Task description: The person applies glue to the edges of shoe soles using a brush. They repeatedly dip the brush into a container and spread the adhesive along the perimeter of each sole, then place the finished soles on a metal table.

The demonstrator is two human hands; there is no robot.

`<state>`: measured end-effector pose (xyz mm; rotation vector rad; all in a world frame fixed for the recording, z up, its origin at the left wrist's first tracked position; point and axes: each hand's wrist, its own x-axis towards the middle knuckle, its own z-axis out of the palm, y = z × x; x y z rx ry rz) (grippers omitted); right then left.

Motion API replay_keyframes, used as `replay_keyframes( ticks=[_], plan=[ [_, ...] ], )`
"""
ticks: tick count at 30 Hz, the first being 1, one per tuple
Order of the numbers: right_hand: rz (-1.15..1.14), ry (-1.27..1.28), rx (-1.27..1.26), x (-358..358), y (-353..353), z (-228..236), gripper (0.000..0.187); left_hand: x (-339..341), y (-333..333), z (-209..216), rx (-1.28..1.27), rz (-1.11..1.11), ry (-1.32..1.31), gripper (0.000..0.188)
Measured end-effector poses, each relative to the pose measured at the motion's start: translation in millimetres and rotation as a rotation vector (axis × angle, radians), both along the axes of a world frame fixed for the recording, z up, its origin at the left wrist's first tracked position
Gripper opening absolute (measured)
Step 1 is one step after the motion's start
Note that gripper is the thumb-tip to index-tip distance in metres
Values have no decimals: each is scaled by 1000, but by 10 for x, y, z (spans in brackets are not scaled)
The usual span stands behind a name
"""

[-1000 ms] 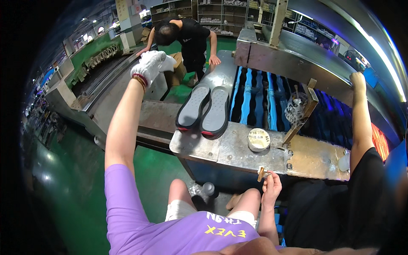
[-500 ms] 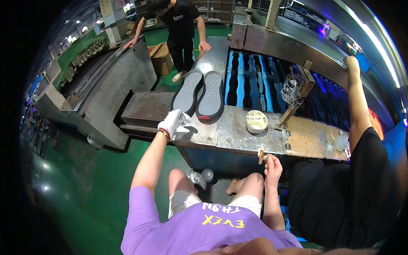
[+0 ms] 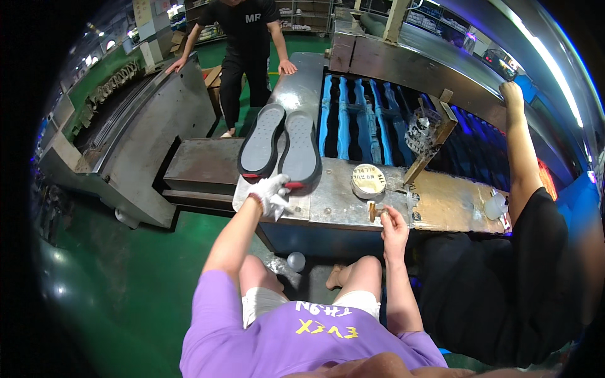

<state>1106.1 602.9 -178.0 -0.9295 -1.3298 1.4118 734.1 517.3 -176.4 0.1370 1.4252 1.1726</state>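
Observation:
Two shoe soles, grey inside with black rims, lie side by side on the metal bench: the left sole [image 3: 261,138] and the right sole [image 3: 299,148]. Red shows at their near heel ends. My left hand [image 3: 270,192], in a white knitted glove, has its fingers closed at the heel edge of the right sole; the thumb side is partly hidden. In my bare right hand [image 3: 394,230] a small brush [image 3: 375,211] with a brown wooden part is pinched, just over the bench's front edge. A round tub [image 3: 368,181] with pale contents stands beyond the brush.
Blue-lined slats [image 3: 359,123] run behind the bench top [image 3: 328,205]. A wooden post [image 3: 432,148] and clear plastic container [image 3: 422,131] stand right of them. Cardboard [image 3: 454,205] carries a small bottle [image 3: 495,205]. A person in black [image 3: 242,38] stands opposite; another's arm [image 3: 520,145] reaches in at right.
My left hand has moved from above the bench to the right sole's heel. My right hand has brought the brush up toward the tub. The view has shifted slightly.

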Motion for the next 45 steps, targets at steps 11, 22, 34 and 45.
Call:
replay_keyframes(
  ticks=[11, 22, 34, 45],
  plan=[
    [67, -926, 650, -428, 952, 667, 39, 42, -381, 266, -91, -464, 1385, 62],
    [250, -1321, 813, -900, 1097, 554, 30, -587, -176, -504, 234, -544, 1321, 50],
    [273, -1374, 987, -800, 1245, 315, 27, -4, -225, 51, 44, -125, 270, 24],
    [125, -1125, 1118, -590, 1014, 578, 33, 388, -681, -95, 244, 78, -8, 12]
  ],
)
